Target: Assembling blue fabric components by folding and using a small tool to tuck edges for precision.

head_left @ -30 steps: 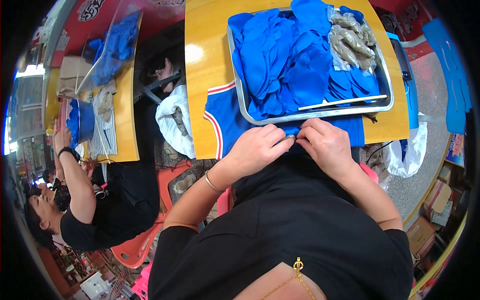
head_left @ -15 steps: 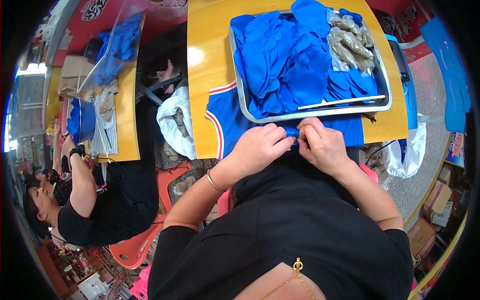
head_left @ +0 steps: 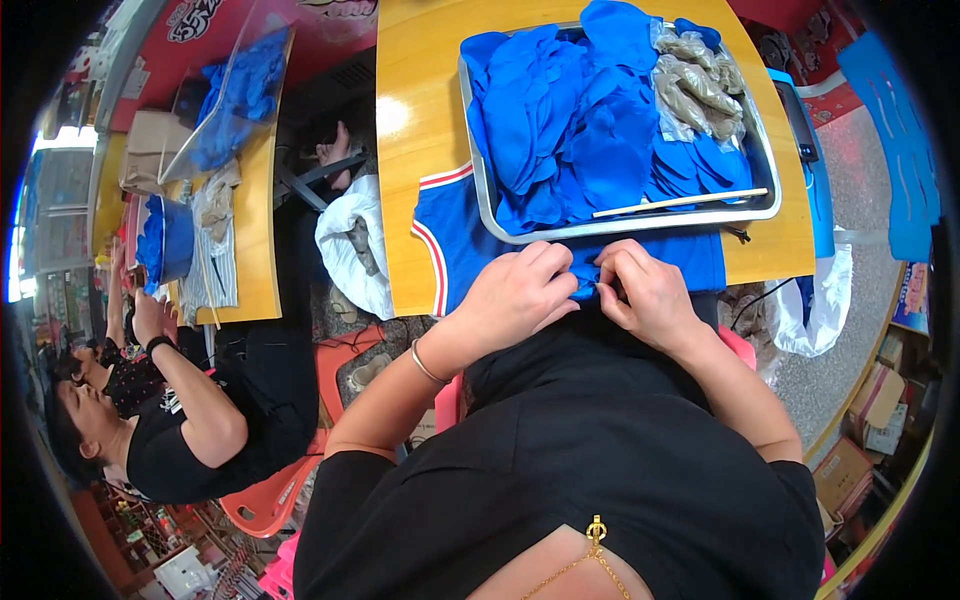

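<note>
Between my two hands, at the near edge of the table, is a small blue fabric piece (head_left: 584,280). My left hand (head_left: 524,287) has its fingers curled with the tips at the piece's left side. My right hand (head_left: 645,294) pinches the piece's right side between thumb and forefinger. Beneath them lies a blue garment with red and white trim (head_left: 445,215), partly under a metal tray (head_left: 777,165). Blue fabric pieces (head_left: 530,110) fill the tray in layered heaps, with tan rolled items in clear plastic (head_left: 697,85) on the right and a thin pale stick (head_left: 680,203) across the front.
The yellow wooden table (head_left: 420,90) holds the tray. At left, a person in black works at another table (head_left: 258,240) with a blue bucket (head_left: 176,240). White bags (head_left: 352,245) stand on the floor beside my table. An orange chair (head_left: 262,500) is at lower left.
My fingers have shifted slightly on the piece, and more blue fabric shows between them. The person at left has leaned back and raised a hand toward the bucket.
</note>
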Demonstrator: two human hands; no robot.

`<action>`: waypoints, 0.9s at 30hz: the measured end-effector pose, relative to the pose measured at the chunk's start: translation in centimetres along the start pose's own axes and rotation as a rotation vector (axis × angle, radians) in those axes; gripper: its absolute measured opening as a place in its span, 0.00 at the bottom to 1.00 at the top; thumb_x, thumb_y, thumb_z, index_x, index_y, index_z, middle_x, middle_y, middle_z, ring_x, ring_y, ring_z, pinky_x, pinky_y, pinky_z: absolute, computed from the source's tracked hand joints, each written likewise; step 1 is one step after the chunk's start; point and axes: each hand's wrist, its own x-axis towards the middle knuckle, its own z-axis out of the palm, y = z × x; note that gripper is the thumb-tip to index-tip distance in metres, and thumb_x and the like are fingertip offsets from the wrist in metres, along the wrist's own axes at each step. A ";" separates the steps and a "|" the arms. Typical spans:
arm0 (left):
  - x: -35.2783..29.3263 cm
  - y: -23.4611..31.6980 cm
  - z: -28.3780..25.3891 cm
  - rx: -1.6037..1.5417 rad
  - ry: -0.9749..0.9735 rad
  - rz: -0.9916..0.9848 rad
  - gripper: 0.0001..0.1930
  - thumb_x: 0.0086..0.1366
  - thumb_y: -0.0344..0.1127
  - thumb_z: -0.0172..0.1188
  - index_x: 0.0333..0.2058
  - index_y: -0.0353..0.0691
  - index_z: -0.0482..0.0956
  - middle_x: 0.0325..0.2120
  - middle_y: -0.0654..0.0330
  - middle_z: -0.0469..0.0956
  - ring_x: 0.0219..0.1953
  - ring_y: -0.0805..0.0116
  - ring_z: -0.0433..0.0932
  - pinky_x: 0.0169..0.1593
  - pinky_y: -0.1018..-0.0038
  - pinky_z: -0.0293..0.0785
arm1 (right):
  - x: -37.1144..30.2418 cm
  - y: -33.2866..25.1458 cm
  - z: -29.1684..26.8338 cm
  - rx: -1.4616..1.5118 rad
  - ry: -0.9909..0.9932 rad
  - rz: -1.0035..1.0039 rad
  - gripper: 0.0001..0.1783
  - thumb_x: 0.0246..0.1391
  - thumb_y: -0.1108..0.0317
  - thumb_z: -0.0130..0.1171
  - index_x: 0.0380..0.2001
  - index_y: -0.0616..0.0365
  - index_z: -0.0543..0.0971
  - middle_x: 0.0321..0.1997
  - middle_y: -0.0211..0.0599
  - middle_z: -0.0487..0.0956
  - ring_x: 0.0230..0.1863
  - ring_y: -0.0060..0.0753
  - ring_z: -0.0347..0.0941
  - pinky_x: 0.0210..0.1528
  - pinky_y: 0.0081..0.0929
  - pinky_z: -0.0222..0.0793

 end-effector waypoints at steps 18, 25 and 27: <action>-2.5 -0.2 2.4 -0.143 0.257 -0.224 0.12 0.45 0.29 0.64 0.28 0.39 0.71 0.31 0.58 0.71 0.35 0.59 0.72 0.36 0.69 0.70 | 0.0 0.1 -0.5 0.041 -0.087 -0.026 0.09 0.39 0.74 0.60 0.26 0.57 0.71 0.33 0.34 0.74 0.33 0.37 0.74 0.31 0.30 0.70; -2.0 0.4 2.8 -0.298 0.316 -0.246 0.14 0.42 0.23 0.64 0.29 0.36 0.71 0.29 0.54 0.73 0.32 0.58 0.74 0.35 0.70 0.71 | 0.2 -0.3 -0.5 0.123 -0.042 -0.016 0.14 0.38 0.69 0.64 0.33 0.53 0.76 0.35 0.34 0.76 0.33 0.36 0.74 0.31 0.28 0.70; -1.3 1.0 2.1 -0.501 0.324 -0.262 0.12 0.44 0.25 0.63 0.28 0.38 0.71 0.28 0.57 0.72 0.34 0.60 0.73 0.37 0.71 0.70 | 0.3 -0.2 -0.9 0.120 -0.050 -0.069 0.18 0.37 0.66 0.66 0.37 0.51 0.77 0.33 0.32 0.77 0.35 0.36 0.75 0.33 0.28 0.70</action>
